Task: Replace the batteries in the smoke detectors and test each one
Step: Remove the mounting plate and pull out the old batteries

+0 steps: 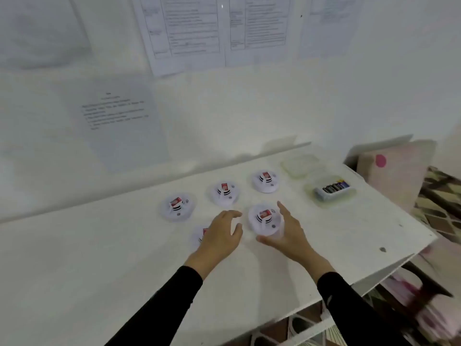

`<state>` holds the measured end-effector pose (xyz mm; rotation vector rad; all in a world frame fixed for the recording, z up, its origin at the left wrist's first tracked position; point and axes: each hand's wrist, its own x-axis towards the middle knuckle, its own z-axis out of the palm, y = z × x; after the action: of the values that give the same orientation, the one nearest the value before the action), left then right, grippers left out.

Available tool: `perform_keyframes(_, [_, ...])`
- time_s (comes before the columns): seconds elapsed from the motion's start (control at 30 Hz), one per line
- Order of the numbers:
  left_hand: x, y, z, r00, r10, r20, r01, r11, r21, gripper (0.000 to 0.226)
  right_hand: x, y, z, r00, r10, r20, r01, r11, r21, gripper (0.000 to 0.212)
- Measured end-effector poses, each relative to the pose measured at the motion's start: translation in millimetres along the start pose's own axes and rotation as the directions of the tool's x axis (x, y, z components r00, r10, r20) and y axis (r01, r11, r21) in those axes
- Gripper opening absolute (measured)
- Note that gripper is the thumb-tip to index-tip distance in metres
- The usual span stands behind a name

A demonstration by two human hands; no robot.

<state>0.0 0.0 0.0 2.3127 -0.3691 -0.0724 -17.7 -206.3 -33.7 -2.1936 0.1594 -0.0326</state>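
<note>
Gripping the smoke detector (264, 219) by its rim, right hand (287, 232) may drop it; left hand (220, 237), spread and empty, could knock the second detector (199, 237) beneath its palm

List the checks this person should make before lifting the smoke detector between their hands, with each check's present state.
1. Smoke detector between both hands: ok.
2. Right hand gripping it: cannot tell, blurred.
3. Left hand free: ok, open, holding nothing.
4. Batteries ready at the right of the table: ok.
5. Detector behind the left hand in full view: not ok, partly hidden.
</note>
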Motion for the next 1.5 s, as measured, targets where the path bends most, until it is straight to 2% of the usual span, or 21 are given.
perform_keyframes(0.17, [7, 2, 13, 0.997, -0.039, 0.064, 0.040, 0.999, -0.018, 0.035, 8, -4, 5, 0.998, -0.011, -0.057, 0.004, 0.993, -0.120, 0.118])
perform_keyframes(0.27, [13, 0, 18, 0.995, -0.067, 0.074, 0.070, 0.997, -0.031, 0.035, 14, -1, 8, 1.000, 0.008, -0.023, -0.011, 0.985, -0.172, 0.117])
perform_keyframes(0.33, [17, -2, 23, 0.992, -0.089, 0.084, 0.093, 0.995, -0.041, 0.035, 19, 3, 8, 0.999, 0.011, -0.030, -0.016, 0.981, -0.193, 0.109])
perform_keyframes(0.5, [31, 8, 33, 0.969, -0.229, 0.091, 0.242, 0.954, -0.176, 0.047, 29, 12, 7, 0.998, -0.040, -0.041, 0.034, 0.991, -0.130, 0.109])
perform_keyframes(0.6, [44, 22, 39, 0.919, -0.367, 0.146, 0.395, 0.852, -0.344, 0.067, 35, 8, 2, 0.993, -0.120, -0.019, 0.120, 0.992, -0.027, 0.107])
perform_keyframes(0.73, [60, 34, 49, 0.832, -0.500, 0.240, 0.534, 0.605, -0.590, 0.098, 43, -4, -14, 0.964, -0.261, 0.056, 0.254, 0.961, 0.112, 0.093])
perform_keyframes(0.83, [71, 46, 54, 0.837, -0.468, 0.284, 0.517, 0.505, -0.691, 0.085, 57, -13, -33, 0.915, -0.379, 0.137, 0.364, 0.923, 0.121, 0.094])
perform_keyframes(0.93, [82, 66, 54, 0.878, -0.339, 0.339, 0.446, 0.317, -0.837, 0.054, 72, -24, -54, 0.863, -0.446, 0.237, 0.423, 0.895, 0.141, 0.092])
perform_keyframes(1.0, [90, 77, 52, 0.894, -0.288, 0.344, 0.409, 0.208, -0.889, 0.052, 81, -28, -68, 0.856, -0.442, 0.268, 0.401, 0.895, 0.195, 0.086])
perform_keyframes(1.1, [103, 85, 53, 0.901, -0.317, 0.296, 0.339, 0.088, -0.937, 0.063, 96, -25, -83, 0.891, -0.425, 0.158, 0.381, 0.891, 0.247, 0.069])
perform_keyframes(1.33, [128, 100, 70, 0.918, -0.354, 0.177, 0.182, -0.019, -0.983, 0.068, 126, -13, -96, 0.884, -0.467, -0.005, 0.466, 0.880, 0.091, 0.066])
perform_keyframes(1.5, [141, 117, 81, 0.921, -0.380, 0.083, 0.074, -0.039, -0.997, 0.062, 134, -15, -101, 0.898, -0.436, 0.051, 0.431, 0.898, 0.091, 0.073])
